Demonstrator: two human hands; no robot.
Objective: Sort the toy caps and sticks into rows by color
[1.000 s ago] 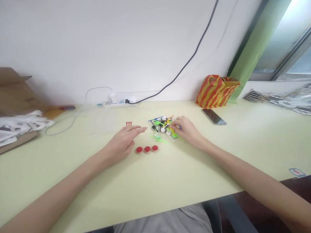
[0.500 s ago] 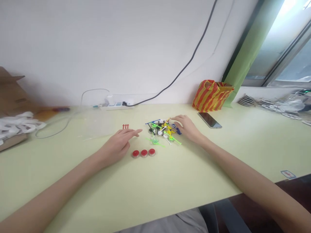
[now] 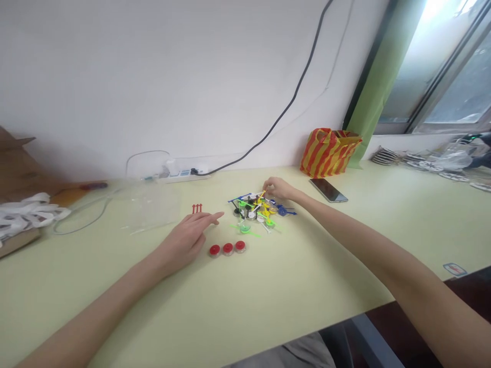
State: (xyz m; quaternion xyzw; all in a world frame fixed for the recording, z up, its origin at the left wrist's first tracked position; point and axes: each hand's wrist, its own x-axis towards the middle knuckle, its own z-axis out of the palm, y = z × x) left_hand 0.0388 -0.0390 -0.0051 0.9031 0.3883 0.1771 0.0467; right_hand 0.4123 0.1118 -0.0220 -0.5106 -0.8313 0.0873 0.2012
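Note:
A mixed pile of small plastic arrows and round clear-based pieces (image 3: 253, 208) in green, yellow, white, black and blue lies mid-table. My right hand (image 3: 279, 188) is at its back right edge, fingers curled in a pinch beside the tip of a yellow arrow (image 3: 263, 196); what they hold is hidden. Resting left of the pile, my left hand (image 3: 187, 236) is open, its index finger stretched toward the pieces. Three red-topped round pieces (image 3: 227, 249) stand in a row in front of the pile. Three red arrows (image 3: 197, 208) lie side by side behind my left hand.
A phone (image 3: 329, 189) and a red-and-yellow striped bag (image 3: 330, 153) are at the back right. A power strip (image 3: 182, 175) with a black cable sits against the wall. Clear plastic (image 3: 153, 207) and white looped strips (image 3: 32, 217) lie to the left.
My right hand has drawn back toward the wall side of the pile, its fingers now curled together. A blue piece at the pile's right is uncovered. My left hand has barely moved.

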